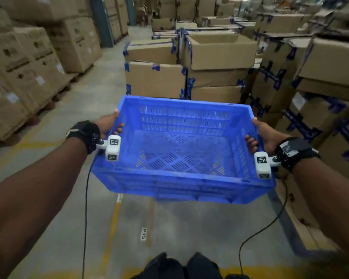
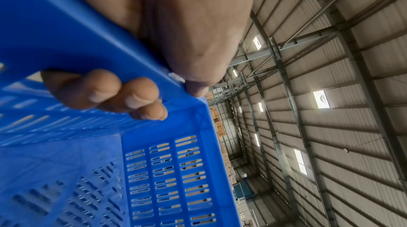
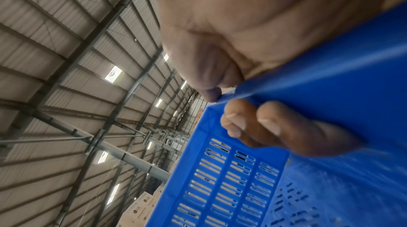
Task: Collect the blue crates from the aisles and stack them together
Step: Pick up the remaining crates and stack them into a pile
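I carry one empty blue crate (image 1: 181,150) with slotted walls and floor, held in the air above the concrete aisle floor. My left hand (image 1: 111,123) grips its left rim, thumb on top and fingers curled inside (image 2: 123,95). My right hand (image 1: 258,135) grips the right rim the same way, with its fingers (image 3: 259,122) hooked over the inner wall. The crate (image 2: 154,169) (image 3: 231,187) holds nothing. No other blue crate shows in any view.
Stacked cardboard boxes on pallets (image 1: 28,67) line the left of the aisle. More cardboard boxes with blue tape (image 1: 189,67) stand straight ahead and along the right (image 1: 320,87). Yellow floor lines (image 1: 113,224) run underfoot. Cables hang from both wrists.
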Available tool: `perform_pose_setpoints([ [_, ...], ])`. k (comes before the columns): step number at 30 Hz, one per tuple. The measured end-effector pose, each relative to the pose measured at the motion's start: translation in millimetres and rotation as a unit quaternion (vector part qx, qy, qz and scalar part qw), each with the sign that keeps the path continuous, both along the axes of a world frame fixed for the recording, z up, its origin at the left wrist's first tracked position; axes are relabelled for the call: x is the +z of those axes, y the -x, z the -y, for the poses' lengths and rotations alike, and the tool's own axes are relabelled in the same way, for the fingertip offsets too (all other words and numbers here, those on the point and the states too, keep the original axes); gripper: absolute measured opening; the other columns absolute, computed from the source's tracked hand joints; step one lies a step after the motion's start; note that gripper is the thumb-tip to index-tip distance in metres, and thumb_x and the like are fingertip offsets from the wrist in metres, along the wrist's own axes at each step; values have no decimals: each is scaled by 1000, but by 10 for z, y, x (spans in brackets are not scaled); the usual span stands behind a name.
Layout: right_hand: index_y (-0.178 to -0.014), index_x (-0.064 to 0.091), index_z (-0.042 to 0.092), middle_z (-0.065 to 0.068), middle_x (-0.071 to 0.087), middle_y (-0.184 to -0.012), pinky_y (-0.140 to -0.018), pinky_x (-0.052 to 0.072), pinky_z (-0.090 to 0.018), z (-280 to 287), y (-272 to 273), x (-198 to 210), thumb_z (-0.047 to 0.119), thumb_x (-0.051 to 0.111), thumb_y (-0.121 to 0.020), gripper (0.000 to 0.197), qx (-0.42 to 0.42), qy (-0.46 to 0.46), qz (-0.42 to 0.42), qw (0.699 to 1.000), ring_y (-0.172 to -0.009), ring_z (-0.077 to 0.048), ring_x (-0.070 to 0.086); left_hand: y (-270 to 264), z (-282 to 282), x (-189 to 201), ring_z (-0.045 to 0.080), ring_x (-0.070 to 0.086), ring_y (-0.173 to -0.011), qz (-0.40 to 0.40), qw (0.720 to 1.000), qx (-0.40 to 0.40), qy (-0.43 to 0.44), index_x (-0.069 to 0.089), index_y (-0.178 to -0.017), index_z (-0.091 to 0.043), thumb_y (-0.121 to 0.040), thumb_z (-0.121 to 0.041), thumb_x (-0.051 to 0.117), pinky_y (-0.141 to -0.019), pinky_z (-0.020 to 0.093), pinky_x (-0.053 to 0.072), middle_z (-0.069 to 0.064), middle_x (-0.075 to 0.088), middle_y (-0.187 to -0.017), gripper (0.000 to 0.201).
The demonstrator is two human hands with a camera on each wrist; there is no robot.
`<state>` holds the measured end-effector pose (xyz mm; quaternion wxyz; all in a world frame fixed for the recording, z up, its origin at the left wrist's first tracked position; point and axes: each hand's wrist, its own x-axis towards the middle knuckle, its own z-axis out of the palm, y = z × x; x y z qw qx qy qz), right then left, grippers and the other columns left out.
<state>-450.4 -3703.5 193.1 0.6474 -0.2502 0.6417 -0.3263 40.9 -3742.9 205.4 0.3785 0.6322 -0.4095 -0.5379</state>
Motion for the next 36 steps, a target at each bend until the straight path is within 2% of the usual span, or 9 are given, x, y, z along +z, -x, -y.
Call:
perform_pose_setpoints([
  [4,-73,40,14,2,37,-48,-38,26,-19,959,49,142,81,26,-90,71,18,4,1,1000,-32,-10,29,20,927,56,7,42,-27,-8,1000,-5,-12,43,-85,-12,-107,-51,26,-30,13,34,6,40,-74,48],
  [8,-73,40,15,3,38,-47,-38,26,-17,1883,90,237,80,24,-91,69,35,1,-5,999,-32,-9,30,112,1824,29,6,47,-31,-7,999,35,7,46,-104,-11,-108,-47,30,-31,14,34,3,47,-79,39],
  [16,-68,49,14,4,37,-49,-40,23,-15,3362,204,177,79,22,-92,74,40,-5,-21,999,-34,-9,30,345,3173,-87,6,45,-30,22,997,73,1,46,-89,-13,-108,-48,26,-31,13,34,4,46,-76,45],
  [18,-68,49,16,5,36,-50,-39,23,-17,3657,210,128,80,23,-91,73,36,-20,-26,999,-35,-9,29,367,3425,-156,6,44,-29,33,997,73,-13,50,-102,-9,-108,-49,23,-31,13,33,5,45,-76,49],
  [21,-74,40,18,5,37,-52,-38,24,-17,4095,255,-6,81,26,-90,66,26,-34,-11,999,-37,-8,29,305,3829,-271,7,43,-31,39,997,65,-23,41,-142,-1,-107,-52,23,-33,13,33,5,48,-76,64],
  [25,-75,38,19,6,38,-53,-39,24,-18,4418,291,-109,82,27,-89,66,10,-51,-10,999,-37,-8,29,261,4239,-361,12,43,-49,31,997,64,-37,32,-152,-7,-106,-54,24,-35,14,35,3,50,-77,67],
  [27,-74,39,18,5,37,-52,-37,24,-18,4519,248,-96,81,25,-90,66,3,-50,-14,999,-36,-7,29,227,4397,-391,13,42,-49,27,997,62,-45,31,-153,-8,-105,-56,24,-36,15,36,2,50,-76,68],
  [32,-79,44,16,5,38,-55,-35,26,-18,4692,201,-124,79,25,-92,67,1,-49,-7,999,-37,-7,30,230,4606,-422,10,38,-33,21,996,70,-53,39,-145,-12,-104,-58,23,-40,13,33,1,45,-69,64],
  [36,-80,45,15,5,38,-51,-36,25,-16,4752,139,-155,75,22,-95,66,17,-48,-9,999,-34,-6,30,214,4623,-468,11,36,-35,10,995,77,-69,46,-123,-13,-104,-57,24,-39,13,33,2,44,-68,53],
])
